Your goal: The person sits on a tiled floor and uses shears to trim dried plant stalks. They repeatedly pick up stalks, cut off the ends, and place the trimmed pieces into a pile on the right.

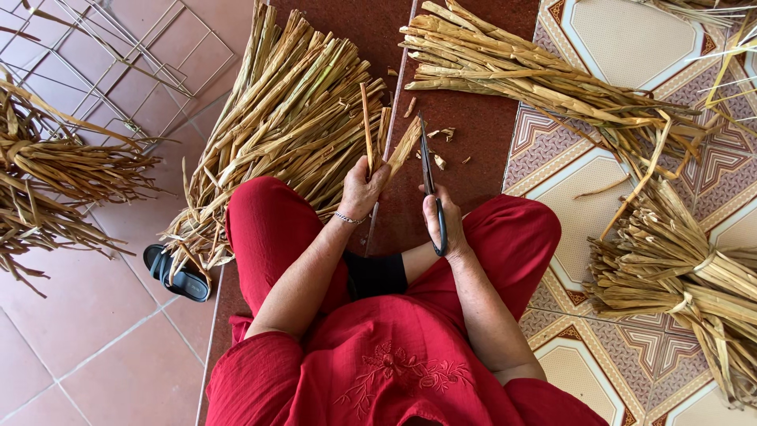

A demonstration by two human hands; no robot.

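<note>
Trimming dried stalks, seated on the floor.
Left hand [361, 189] grips a few stalks [384, 136] upright over the lap; right hand [441, 223] clasps scissors [428, 177], blades up beside them (keep cut square, near stalk ends).

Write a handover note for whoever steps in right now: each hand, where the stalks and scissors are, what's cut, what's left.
Left hand: closed on a few dried stalks, held upright.
Right hand: grips the scissors, blades pointing up beside the stalk ends, not yet on them.
Done: small cut scraps lie on the dark red mat ahead.
Left: a big loose pile ahead-left, another bundle ahead-right, a tied bundle on the patterned floor at right.
</note>
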